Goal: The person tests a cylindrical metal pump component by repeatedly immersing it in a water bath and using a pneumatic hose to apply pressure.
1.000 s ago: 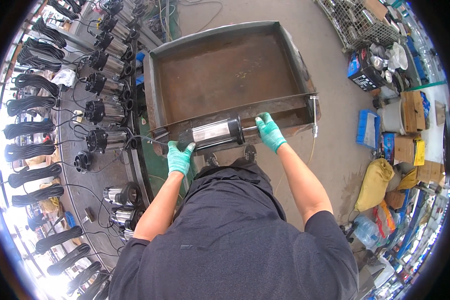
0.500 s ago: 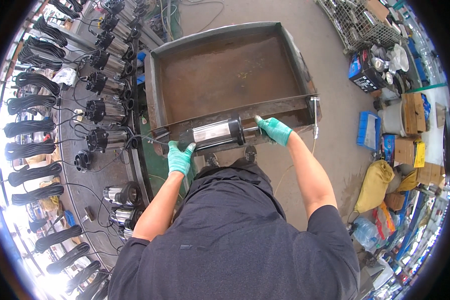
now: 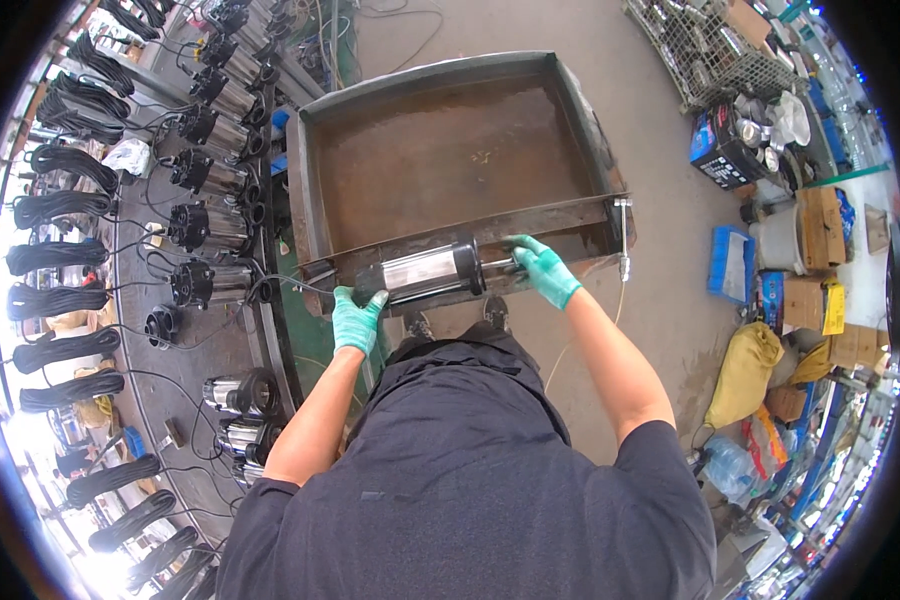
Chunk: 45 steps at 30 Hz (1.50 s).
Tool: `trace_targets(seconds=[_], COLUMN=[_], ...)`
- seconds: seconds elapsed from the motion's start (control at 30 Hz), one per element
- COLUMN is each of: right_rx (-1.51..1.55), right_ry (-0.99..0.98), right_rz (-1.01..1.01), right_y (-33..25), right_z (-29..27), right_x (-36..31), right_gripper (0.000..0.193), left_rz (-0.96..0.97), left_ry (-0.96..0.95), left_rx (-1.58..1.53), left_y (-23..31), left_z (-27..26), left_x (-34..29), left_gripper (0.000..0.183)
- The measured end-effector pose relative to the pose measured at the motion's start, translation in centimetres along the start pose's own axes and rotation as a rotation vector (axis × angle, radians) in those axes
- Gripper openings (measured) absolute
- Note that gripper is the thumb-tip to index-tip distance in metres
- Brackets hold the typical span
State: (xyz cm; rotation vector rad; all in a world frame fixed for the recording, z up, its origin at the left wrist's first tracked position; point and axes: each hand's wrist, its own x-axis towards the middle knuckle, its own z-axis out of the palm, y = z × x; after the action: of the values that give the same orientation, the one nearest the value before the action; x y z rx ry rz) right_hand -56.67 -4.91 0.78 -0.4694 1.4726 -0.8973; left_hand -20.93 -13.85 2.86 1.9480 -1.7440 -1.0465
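Observation:
I hold a cylindrical pump [image 3: 425,272] with a shiny steel body and black end caps level across the near rim of a large rusty metal tray [image 3: 315,205]. My left hand [image 3: 355,318], in a green glove, grips the pump's left black end from below. My right hand [image 3: 542,268], also gloved in green, holds the narrow right end. A thin black cable runs off the pump's left end toward the bench. The tray holds shallow brown water.
A curved workbench [image 3: 205,340] on the left carries several similar pumps [image 3: 205,228] and coiled black cables [image 3: 55,298]. On the right lie a wire basket [image 3: 715,55], cardboard boxes [image 3: 805,300], a blue crate [image 3: 730,262] and a yellow sack [image 3: 745,372]. A hose hangs from the tray's right corner.
My right hand slid from the pump's body out to its narrow right end. The pump shifted slightly but stays at the tray's near rim.

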Motion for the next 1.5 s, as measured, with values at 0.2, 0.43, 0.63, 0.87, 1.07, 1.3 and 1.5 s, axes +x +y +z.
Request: trace_targets(seconds=[0.2, 0.43, 0.63, 0.87, 1.07, 1.3, 1.5], right_rx=[-0.52, 0.01, -0.993, -0.159, -0.58, -0.717, -0.19], right_ry=[-0.016, -0.028, -0.082, -0.054, 0.078, -0.019, 0.012], right_rz=[-0.697, 0.005, -0.847, 0.109, -0.525, -0.683, 0.231], right_y=[0.9, -2.1, -0.5, -1.7, 0.6, -0.2, 0.0], right_z=[-1.5, 0.4, -2.2, -0.1, -2.0, -2.5, -0.8], right_x=[0.6, 1.2, -0.4, 0.6, 1.1, 0.3, 3.3], right_gripper=[0.031, 0.027, 0.049, 0.037, 0.043, 0.037, 0.046], left_rz=[0.045, 0.04, -0.016, 0.021, 0.007, 0.025, 0.043], left_ry=[0.037, 0.058, 0.056, 0.063, 0.052, 0.044, 0.056], left_rx=[0.015, -0.001, -0.025, -0.09, -0.085, -0.113, -0.107], left_y=[0.2, 0.7, 0.1, 0.3, 0.6, -0.5, 1.1], left_z=[0.5, 0.4, 0.5, 0.4, 0.7, 1.4, 0.9], left_x=[0.5, 1.0, 0.1, -0.3, 0.3, 1.1, 0.1], left_gripper=[0.06, 0.059, 0.066, 0.058, 0.061, 0.062, 0.063])
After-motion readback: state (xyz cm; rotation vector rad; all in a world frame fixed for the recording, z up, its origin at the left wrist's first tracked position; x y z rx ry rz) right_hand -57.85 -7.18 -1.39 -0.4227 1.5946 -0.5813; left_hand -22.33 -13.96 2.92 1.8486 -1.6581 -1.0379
